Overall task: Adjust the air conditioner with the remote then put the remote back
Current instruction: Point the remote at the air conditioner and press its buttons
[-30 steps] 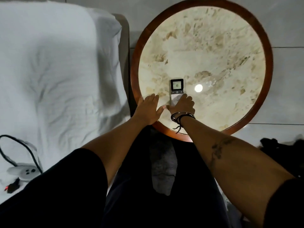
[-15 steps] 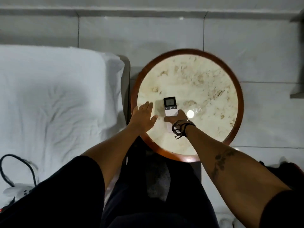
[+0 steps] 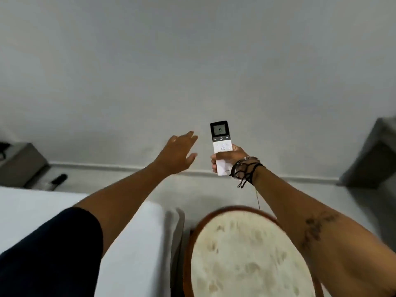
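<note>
My right hand grips the lower half of a white remote, raised upright in front of the grey wall. Its dark top screen reads 18, with minus, power and plus buttons below. My left hand hovers to the left of the remote, fingers spread, holding nothing and not touching it. The round marble-topped table with a wooden rim lies below, under my right forearm. No air conditioner is in view.
A white bed sits left of the table. A grey box-like block and a dark object on the floor are at far left. Another grey piece of furniture stands at the right edge.
My right hand lifted the remote off the table and raised it toward the wall. My left hand rose from the table edge too. The view tilted up from the tabletop to the wall.
</note>
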